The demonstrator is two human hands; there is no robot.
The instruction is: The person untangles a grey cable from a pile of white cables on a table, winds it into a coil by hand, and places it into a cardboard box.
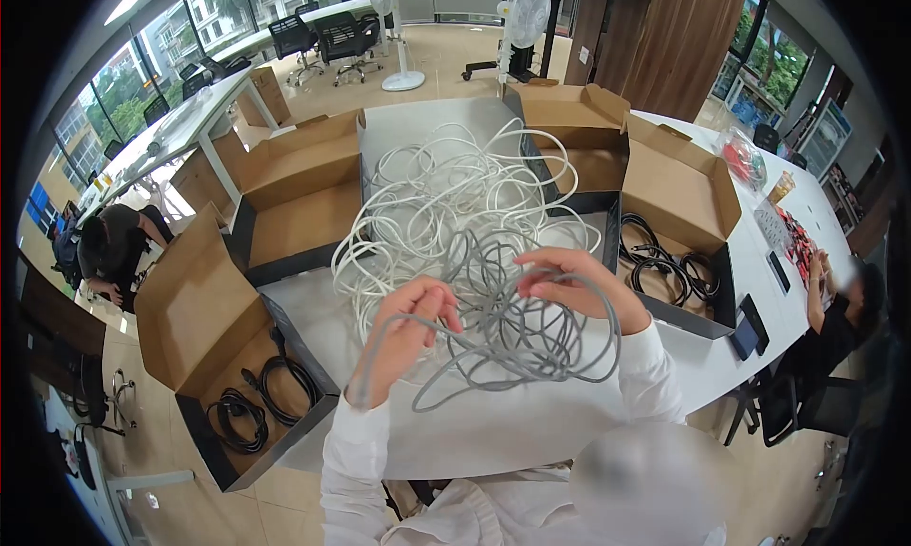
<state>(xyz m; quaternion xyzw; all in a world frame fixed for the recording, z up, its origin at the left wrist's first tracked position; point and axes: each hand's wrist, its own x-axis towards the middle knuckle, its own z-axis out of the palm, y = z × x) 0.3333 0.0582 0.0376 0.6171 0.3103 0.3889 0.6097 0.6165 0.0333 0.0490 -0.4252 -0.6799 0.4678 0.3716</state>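
A loose tangle of grey cable (517, 342) lies on the table in front of me, with a bigger heap of white cable (446, 190) behind it. My left hand (410, 323) is closed at the tangle's left side, and a grey strand runs across it and loops down past the wrist. On the right, my right hand (574, 282) has curled fingers over the upper part of the grey tangle. One grey loop passes over the back of this hand. The exact grip at the fingertips is partly hidden.
Open cardboard boxes stand on both sides; the near left box (213, 408) and the right box (707, 304) contain black cables. Two more boxes (308, 219) (584, 162) stand further back. A phone (780, 271) lies at right. People sit at far left and right.
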